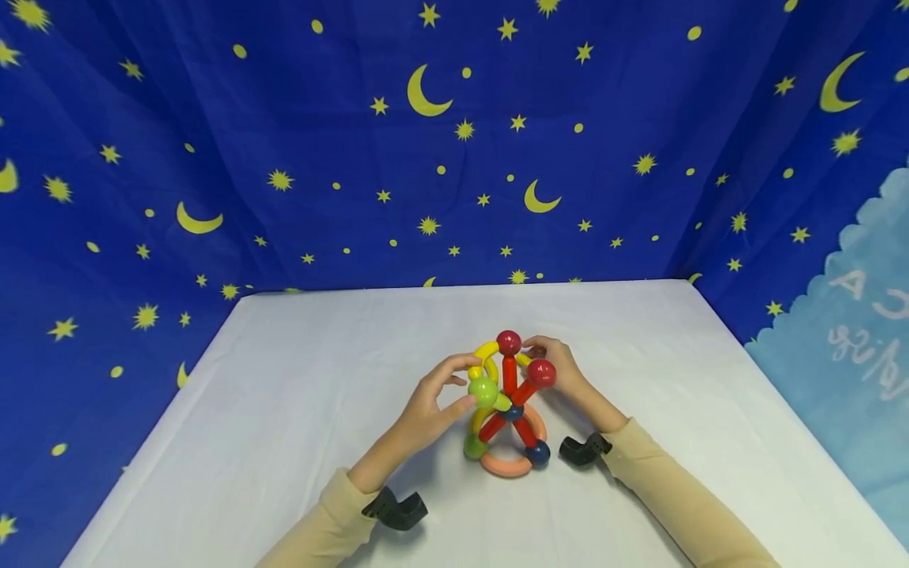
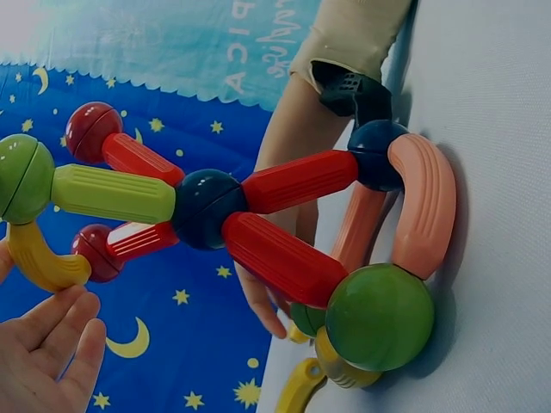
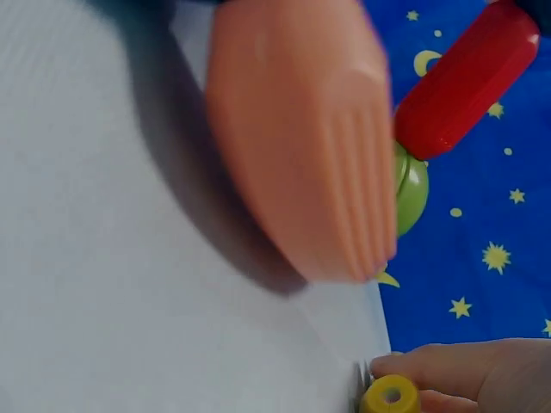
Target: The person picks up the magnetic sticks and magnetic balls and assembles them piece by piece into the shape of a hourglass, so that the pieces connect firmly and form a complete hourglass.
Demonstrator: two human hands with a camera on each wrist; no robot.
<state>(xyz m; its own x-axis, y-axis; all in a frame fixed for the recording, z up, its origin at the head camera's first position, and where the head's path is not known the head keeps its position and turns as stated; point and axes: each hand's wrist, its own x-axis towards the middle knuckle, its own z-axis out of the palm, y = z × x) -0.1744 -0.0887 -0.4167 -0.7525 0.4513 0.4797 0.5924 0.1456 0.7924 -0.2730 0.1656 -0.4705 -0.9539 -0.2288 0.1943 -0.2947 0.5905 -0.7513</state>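
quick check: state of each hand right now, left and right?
Left hand: fingers curled round the light green ball of the toy structure, holding it.
Right hand: fingertips pinch a yellow piece at the structure's top.

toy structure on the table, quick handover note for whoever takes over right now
Left hand: fingers curled round the light green ball on the structure's left side.
Right hand: pinching a yellow piece at the upper right, beside the top red ball.
Structure stands on the white table on a peach ring, with red rods meeting at a dark blue ball.
Done: base ring, crossed rods and balls joined.
Left: likely seating the yellow curved pieces up top; the joint is hidden.
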